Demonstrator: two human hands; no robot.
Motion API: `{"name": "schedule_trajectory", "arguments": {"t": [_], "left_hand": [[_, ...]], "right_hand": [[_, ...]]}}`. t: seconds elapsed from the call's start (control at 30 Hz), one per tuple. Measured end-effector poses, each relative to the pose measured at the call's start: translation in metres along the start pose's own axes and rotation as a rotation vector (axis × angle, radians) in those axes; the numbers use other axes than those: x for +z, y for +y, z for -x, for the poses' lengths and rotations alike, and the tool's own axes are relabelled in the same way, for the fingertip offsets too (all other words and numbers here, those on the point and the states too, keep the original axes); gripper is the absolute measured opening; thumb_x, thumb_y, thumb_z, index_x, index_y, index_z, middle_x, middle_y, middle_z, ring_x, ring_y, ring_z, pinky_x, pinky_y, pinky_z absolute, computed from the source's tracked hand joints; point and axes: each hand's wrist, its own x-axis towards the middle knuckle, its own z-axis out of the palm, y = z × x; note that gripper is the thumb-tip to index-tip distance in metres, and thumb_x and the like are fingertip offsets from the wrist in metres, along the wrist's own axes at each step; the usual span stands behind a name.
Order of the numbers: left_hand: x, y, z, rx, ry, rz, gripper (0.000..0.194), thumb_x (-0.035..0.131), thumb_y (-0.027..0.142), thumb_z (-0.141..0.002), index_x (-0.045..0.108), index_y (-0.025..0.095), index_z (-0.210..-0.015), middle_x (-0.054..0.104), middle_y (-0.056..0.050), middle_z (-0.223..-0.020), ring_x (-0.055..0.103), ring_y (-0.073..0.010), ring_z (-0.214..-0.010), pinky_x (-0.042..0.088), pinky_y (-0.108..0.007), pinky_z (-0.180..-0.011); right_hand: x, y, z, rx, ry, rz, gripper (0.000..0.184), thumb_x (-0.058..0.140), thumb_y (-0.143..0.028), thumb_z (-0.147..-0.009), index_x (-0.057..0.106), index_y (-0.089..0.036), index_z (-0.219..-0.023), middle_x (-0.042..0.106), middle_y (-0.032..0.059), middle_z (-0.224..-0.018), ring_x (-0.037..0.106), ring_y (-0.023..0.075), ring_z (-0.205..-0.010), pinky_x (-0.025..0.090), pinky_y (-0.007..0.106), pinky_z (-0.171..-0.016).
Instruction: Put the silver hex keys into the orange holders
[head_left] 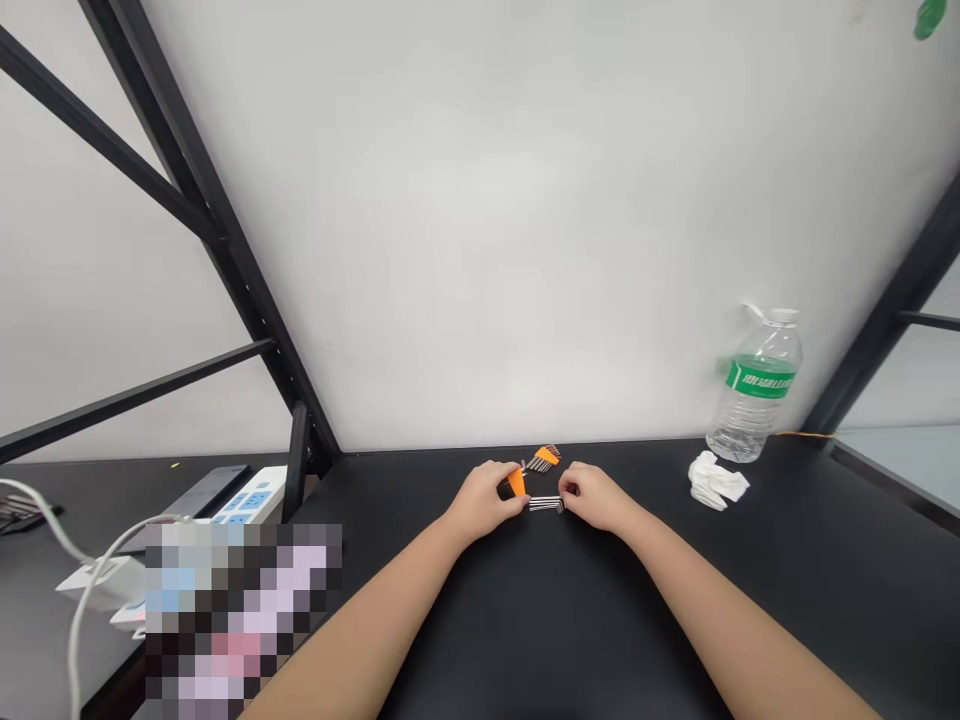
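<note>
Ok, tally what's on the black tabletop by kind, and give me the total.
Orange hex key holders, one in the left hand: 2
Bundle of hex keys, at the right hand: 1
Plastic water bottle: 1
Crumpled white tissue: 1
Total: 5

The left hand (484,502) holds an orange hex key holder (516,483) above the black table (570,630); the fingertips of the right hand (592,498) touch the end of a small bundle of steel hex keys (546,504), and this bundle is between both hands; just behind them lies a second hex key set (543,458) with orange holder; toward the right are a plastic water bottle (756,395) with green label and a crumpled white tissue (716,480); far to the left, on a lower surface, is a white power strip (251,497).
</note>
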Motion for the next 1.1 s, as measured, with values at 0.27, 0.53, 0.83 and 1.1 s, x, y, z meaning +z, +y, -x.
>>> {"name": "schedule_trajectory", "arguments": {"t": [0.27,0.53,0.83,1.1], "left_hand": [[0.002,0.000,0.001,0.004,0.002,0.015,0.050,0.076,0.044,-0.077,0.069,0.024,-0.122,0.070,-0.006,-0.098,0.063,-0.0240,-0.091,0.050,-0.035,-0.086],[0.000,0.004,0.001,0.001,-0.013,-0.006,0.047,0.075,0.042,-0.077,0.069,0.024,-0.120,0.070,-0.005,-0.098,0.063,-0.0234,-0.091,0.051,-0.035,-0.085],[0.001,0.006,0.000,0.039,0.006,-0.006,0.045,0.076,0.038,-0.076,0.070,0.024,-0.118,0.071,-0.005,-0.096,0.064,-0.0225,-0.088,0.052,-0.035,-0.083],[-0.001,0.009,0.000,0.092,0.002,0.007,0.038,0.076,0.036,-0.077,0.071,0.023,-0.113,0.071,-0.004,-0.095,0.064,-0.0218,-0.087,0.051,-0.034,-0.082]], "right_hand": [[-0.010,-0.001,0.005,0.181,0.039,0.156,0.008,0.061,-0.012,-0.076,0.063,-0.019,-0.074,0.061,0.0047,-0.086,0.056,0.0156,-0.073,0.036,0.026,-0.063],[-0.015,-0.006,0.005,0.300,-0.083,0.224,0.008,0.064,-0.011,-0.072,0.059,-0.018,-0.072,0.062,0.0050,-0.089,0.055,0.0151,-0.072,0.033,0.026,-0.061],[-0.007,-0.017,0.002,-0.125,0.101,-0.085,0.013,0.055,-0.013,-0.088,0.064,-0.020,-0.082,0.062,0.0012,-0.088,0.056,0.0141,-0.076,0.042,0.026,-0.070],[0.002,-0.021,-0.001,-0.225,0.119,-0.066,0.020,0.055,-0.013,-0.093,0.073,-0.023,-0.089,0.062,0.0033,-0.092,0.059,0.0166,-0.082,0.046,0.030,-0.073]]}}
